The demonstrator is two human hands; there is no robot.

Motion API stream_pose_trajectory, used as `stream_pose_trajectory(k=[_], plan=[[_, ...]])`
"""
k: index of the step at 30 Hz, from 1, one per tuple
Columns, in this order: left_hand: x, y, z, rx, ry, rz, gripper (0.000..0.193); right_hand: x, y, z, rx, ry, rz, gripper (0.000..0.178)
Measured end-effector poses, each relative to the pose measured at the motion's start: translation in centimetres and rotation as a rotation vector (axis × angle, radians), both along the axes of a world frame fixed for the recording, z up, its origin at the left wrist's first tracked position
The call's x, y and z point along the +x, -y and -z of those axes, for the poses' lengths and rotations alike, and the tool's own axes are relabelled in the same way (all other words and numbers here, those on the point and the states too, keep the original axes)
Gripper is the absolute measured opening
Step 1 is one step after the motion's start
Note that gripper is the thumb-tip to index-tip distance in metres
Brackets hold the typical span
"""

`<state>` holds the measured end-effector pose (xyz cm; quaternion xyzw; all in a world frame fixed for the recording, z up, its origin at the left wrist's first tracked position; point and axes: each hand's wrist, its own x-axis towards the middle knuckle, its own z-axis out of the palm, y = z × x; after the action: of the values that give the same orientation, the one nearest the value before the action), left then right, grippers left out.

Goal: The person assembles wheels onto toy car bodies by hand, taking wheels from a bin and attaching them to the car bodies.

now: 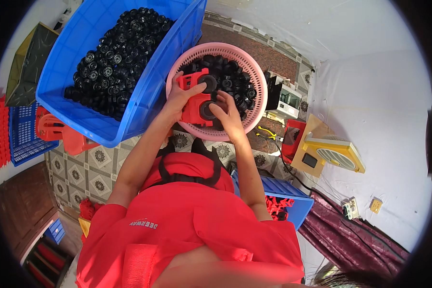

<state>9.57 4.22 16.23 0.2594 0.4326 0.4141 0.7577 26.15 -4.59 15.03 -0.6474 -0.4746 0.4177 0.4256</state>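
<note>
Patterned floor (86,168); pink basket (259,93) close, likely for reach. Left hand (177,99) grips red toy (191,109) steady; right hand (232,120) touches wheel (205,110), grasp unclear.

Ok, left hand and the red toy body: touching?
Touching. The head view shows the left hand gripping the red toy body, its thumb lying across the red plastic.

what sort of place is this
Probably a small workshop, perhaps in a home, where toy vehicles are put together: a big blue bin heaped with black wheels, a pink basket of black parts, and a red toy vehicle body held over that basket.
</note>
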Motion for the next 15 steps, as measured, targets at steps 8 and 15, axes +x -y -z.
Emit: stream_pose_trajectory(k=[8, 15], plan=[[-2.5, 4.1, -1.8, 0.201, -0.232, 0.298, 0.129, -1.6, 1.1, -1.5, -0.195, -0.682, -0.02, 0.069], [-2.5, 5.1, -0.6, 0.418, -0.33, 0.329, 0.121, -1.5, 1.8, -2.7, -0.023, -0.705, -0.1, 0.071]])
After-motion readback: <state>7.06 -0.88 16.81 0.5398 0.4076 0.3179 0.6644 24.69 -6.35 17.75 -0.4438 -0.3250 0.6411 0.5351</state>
